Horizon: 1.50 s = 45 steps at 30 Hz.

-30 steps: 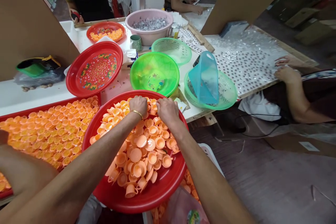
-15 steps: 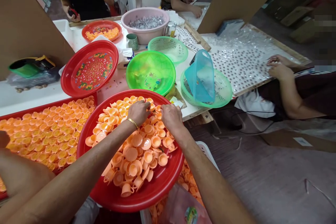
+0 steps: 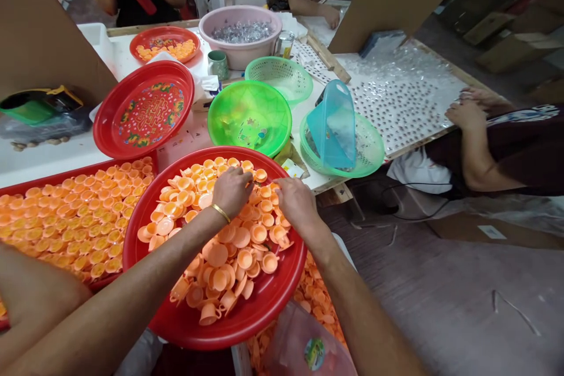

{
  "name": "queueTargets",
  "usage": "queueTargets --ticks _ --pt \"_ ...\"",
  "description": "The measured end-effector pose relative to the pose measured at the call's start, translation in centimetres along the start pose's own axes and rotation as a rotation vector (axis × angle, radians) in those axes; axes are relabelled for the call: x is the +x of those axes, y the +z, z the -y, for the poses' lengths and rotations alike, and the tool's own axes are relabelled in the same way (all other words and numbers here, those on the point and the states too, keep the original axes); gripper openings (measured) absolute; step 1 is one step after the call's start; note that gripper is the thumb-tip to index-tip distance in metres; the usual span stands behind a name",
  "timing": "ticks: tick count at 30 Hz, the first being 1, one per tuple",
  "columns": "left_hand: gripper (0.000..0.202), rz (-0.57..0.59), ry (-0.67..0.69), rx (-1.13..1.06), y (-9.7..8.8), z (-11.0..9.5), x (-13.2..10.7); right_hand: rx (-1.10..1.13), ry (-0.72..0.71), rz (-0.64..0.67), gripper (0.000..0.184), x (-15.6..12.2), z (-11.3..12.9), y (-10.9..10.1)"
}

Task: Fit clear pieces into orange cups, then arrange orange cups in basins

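Observation:
A big red round tray (image 3: 264,311) in front of me holds a heap of orange plastic suction cups (image 3: 229,252). My left hand (image 3: 232,190), with a gold bangle on the wrist, rests on the far part of the heap, fingers curled down among the cups. My right hand (image 3: 296,202) lies beside it at the tray's right rim, fingers curled round small orange cups. What each hand grips is mostly hidden under the fingers. A red rectangular tray (image 3: 17,188) on the left carries several orange cups set out in rows.
Beyond stand an empty red patterned tray (image 3: 143,108), a green bowl (image 3: 249,114), green baskets (image 3: 282,76), a blue scoop (image 3: 332,126) and a pink basin (image 3: 240,32). A person's hands (image 3: 465,108) work on a studded board at right. Other people stand at the far edge.
Both my hands have shifted slightly toward me over the heap of cups. The view has drifted, so the table sits a little further left and up.

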State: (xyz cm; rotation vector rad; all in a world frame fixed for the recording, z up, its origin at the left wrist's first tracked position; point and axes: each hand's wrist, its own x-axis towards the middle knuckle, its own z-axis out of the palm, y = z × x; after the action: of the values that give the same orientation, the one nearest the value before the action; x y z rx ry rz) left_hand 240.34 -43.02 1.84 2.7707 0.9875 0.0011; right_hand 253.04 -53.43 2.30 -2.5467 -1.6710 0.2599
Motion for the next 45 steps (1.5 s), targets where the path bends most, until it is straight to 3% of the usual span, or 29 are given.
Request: queueTargets --ticks 3,5,11,16,21,27,31,37,42,45 --pt "0.025 0.054 0.086 -0.031 0.3 -1.4 0.5 -0.064 -0.025 0.01 0.025 -1.6 -0.1 0.3" --pt "0.024 0.088 0.074 -0.004 0.7 -2.0 1.3 -0.083 0.01 0.013 0.025 -2.0 0.1 0.3" --pt "0.025 0.05 0.005 0.008 1.2 -2.0 3.4 -0.075 -0.002 0.045 0.029 0.2 0.7 0.3" --pt "0.025 0.011 -0.067 -0.021 0.3 -0.7 2.1 -0.027 -0.011 0.014 0.03 0.3 0.6 0.2" --pt "0.022 0.105 -0.024 -0.03 -0.1 0.2 0.2 -0.022 0.065 -0.025 0.02 -2.1 0.3 -0.1" --pt "0.02 0.147 0.0 -0.026 0.2 -1.2 0.0 -0.004 0.02 -0.02 0.018 -1.2 0.0 0.6" --pt "0.022 0.144 0.072 0.014 -0.1 -1.7 0.2 0.095 0.088 -0.062 0.021 -2.0 -1.2 -0.2" --pt "0.025 0.17 0.144 0.067 -1.3 -2.3 -0.6 -0.116 0.046 0.028 0.019 -4.7 -1.0 -0.8" --pt "0.018 0.185 0.284 0.051 -1.0 -3.8 -1.3 -0.2 -0.012 -0.018 0.02 -3.3 0.1 -0.3" --pt "0.019 0.178 0.254 0.067 -0.6 -4.1 -1.3 -0.197 -0.025 -0.032 0.018 -2.6 -0.1 -0.5"
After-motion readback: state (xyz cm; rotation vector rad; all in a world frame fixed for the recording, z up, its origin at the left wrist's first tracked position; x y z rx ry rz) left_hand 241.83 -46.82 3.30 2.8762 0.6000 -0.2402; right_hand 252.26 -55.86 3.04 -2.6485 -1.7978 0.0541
